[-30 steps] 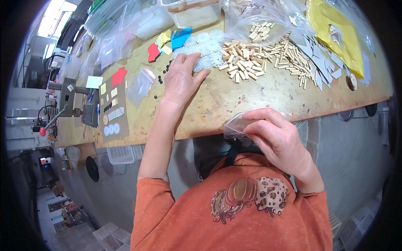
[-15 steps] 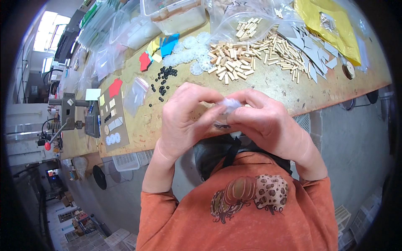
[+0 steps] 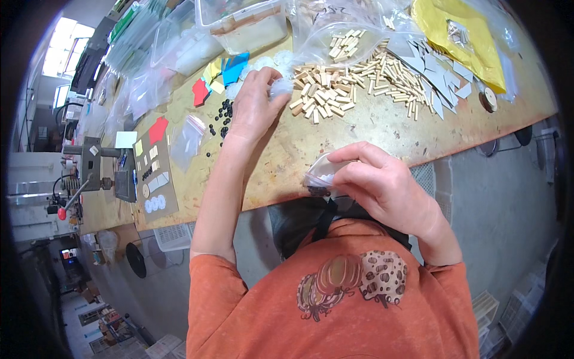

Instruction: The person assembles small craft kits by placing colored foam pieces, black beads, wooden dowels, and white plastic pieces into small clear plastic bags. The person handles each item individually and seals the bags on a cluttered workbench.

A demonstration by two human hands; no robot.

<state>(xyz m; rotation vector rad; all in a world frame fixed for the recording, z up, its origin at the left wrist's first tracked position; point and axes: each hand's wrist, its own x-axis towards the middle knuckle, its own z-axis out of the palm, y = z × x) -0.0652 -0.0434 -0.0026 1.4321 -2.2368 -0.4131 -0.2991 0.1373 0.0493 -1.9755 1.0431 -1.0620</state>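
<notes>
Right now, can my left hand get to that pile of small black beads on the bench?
Probably yes: the left hand rests on the bench just right of the black beads, with nothing between them.

1. The right hand (image 3: pixel 382 188) is covering most of a small clear bag (image 3: pixel 320 179); the dark bits inside are showing too small to identify.
2. The left hand (image 3: pixel 254 107) is hiding whatever its fingertips are pinching among the white discs (image 3: pixel 281 60).
3. The clear tub (image 3: pixel 251 24) is running off the top edge.
4. The yellow sheet (image 3: pixel 460 36) is blurring toward the rim.
</notes>
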